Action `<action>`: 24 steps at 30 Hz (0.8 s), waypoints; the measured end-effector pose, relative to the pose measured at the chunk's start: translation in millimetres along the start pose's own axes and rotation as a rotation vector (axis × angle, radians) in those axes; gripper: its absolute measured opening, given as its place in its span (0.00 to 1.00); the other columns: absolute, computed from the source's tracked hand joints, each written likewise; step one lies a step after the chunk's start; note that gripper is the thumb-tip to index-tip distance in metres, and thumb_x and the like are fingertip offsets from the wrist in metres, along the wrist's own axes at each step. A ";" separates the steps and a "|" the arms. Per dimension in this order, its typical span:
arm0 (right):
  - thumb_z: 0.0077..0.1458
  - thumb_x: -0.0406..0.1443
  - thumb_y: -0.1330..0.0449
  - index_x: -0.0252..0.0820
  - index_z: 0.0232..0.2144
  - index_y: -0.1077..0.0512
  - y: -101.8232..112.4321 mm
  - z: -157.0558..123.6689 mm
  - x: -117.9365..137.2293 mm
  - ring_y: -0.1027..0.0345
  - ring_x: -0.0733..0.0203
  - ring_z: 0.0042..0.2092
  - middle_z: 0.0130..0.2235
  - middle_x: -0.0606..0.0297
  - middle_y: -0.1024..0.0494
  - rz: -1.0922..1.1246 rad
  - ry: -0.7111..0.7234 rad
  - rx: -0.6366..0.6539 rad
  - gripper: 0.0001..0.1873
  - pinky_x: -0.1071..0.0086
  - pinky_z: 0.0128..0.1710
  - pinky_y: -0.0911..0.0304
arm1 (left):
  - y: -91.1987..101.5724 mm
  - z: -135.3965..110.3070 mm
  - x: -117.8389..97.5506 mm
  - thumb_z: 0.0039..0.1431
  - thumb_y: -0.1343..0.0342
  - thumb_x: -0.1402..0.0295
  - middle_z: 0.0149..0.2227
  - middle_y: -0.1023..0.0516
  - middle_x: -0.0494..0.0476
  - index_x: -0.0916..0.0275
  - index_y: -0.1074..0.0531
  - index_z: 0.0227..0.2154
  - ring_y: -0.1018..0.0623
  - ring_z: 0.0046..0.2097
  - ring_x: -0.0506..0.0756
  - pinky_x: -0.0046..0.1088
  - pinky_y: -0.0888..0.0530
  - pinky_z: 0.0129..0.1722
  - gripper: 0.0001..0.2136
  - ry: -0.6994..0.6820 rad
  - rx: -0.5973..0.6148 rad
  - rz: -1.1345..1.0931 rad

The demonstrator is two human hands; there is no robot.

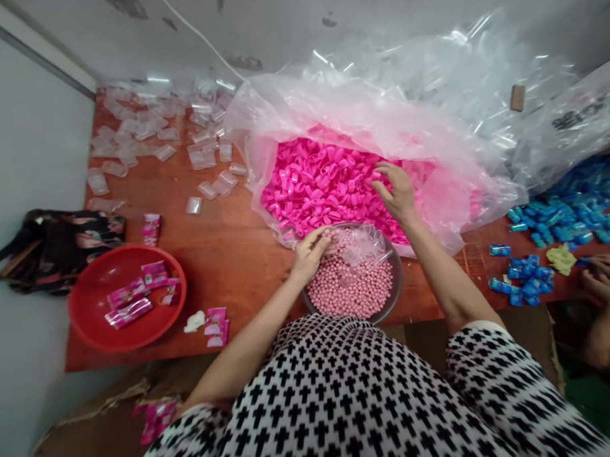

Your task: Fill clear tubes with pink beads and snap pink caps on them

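My left hand [310,255] is closed at the left rim of a dark bowl [397,278], its thumb and fingers pressed together; what they grip, if anything, I cannot make out. Pink round beads [350,287] fill the bowl, with clear plastic cases [360,246] lying on top at the far side. Over the right part of a heap of bright pink plastic caps [323,181], my right hand [396,193] hovers with thumb and fingers apart, nothing visible between them. The caps lie in a large open translucent bag [260,103] behind the bowl.
At left stand a red basin [80,309] with pink packets and a black floral bag [80,240]. Clear cases [141,124] are scattered at the back left. Blue pieces [565,219] lie at right, near another person's hands [604,285]. Clear plastic bags [470,83] line the wall.
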State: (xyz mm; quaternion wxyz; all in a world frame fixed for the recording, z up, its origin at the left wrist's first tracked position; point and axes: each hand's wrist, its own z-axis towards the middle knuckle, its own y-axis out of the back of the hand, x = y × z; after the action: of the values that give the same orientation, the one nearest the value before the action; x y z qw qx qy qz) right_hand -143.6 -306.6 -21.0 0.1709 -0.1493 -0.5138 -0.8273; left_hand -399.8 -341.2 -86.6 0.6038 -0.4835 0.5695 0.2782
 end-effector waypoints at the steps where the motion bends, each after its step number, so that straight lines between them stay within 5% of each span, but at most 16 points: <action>1: 0.60 0.45 0.49 0.46 0.48 0.31 6.6 -9.7 14.9 0.33 0.51 0.50 0.47 0.59 0.26 0.072 0.016 0.045 0.18 0.54 0.52 0.40 | -1.4 2.5 -0.8 0.53 0.43 0.52 0.46 0.23 0.59 0.62 0.29 0.48 0.22 0.44 0.58 0.37 0.21 0.39 0.24 -0.021 0.012 0.007; 6: 0.61 0.46 0.49 0.47 0.50 0.31 23.9 -55.5 76.4 0.29 0.57 0.43 0.43 0.61 0.23 0.222 0.140 0.309 0.19 0.63 0.44 0.34 | -6.1 1.2 -6.3 0.54 0.44 0.53 0.45 0.21 0.59 0.62 0.25 0.45 0.22 0.46 0.58 0.38 0.26 0.49 0.21 -0.169 0.048 0.170; 12: 0.62 0.47 0.52 0.46 0.49 0.30 28.3 -80.0 93.3 0.29 0.57 0.44 0.42 0.59 0.23 0.154 0.210 0.415 0.20 0.64 0.44 0.34 | -7.9 -22.0 -11.1 0.56 0.45 0.55 0.45 0.21 0.57 0.60 0.24 0.45 0.22 0.46 0.57 0.36 0.26 0.48 0.19 -0.244 0.157 0.294; 19: 0.62 0.45 0.51 0.43 0.49 0.30 42.4 -105.2 104.2 0.28 0.57 0.42 0.41 0.56 0.23 0.079 0.245 0.369 0.19 0.66 0.41 0.33 | -13.7 -47.8 -11.0 0.55 0.45 0.54 0.40 0.19 0.57 0.62 0.23 0.41 0.20 0.38 0.56 0.34 0.22 0.39 0.19 -0.201 0.117 0.219; 24: 0.61 0.44 0.48 0.43 0.47 0.28 50.6 -113.3 106.9 0.27 0.58 0.38 0.36 0.59 0.22 0.122 0.236 0.301 0.17 0.66 0.39 0.32 | -12.6 -47.8 -24.8 0.50 0.40 0.52 0.40 0.19 0.59 0.65 0.22 0.39 0.20 0.41 0.58 0.36 0.23 0.43 0.21 -0.151 0.066 0.056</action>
State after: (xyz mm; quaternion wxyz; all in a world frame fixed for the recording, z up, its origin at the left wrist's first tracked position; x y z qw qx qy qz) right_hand -225.5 -443.4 16.1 0.3001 -0.0549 -0.5981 -0.7411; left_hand -413.5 -383.7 -53.9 0.6526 -0.4250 0.5443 0.3118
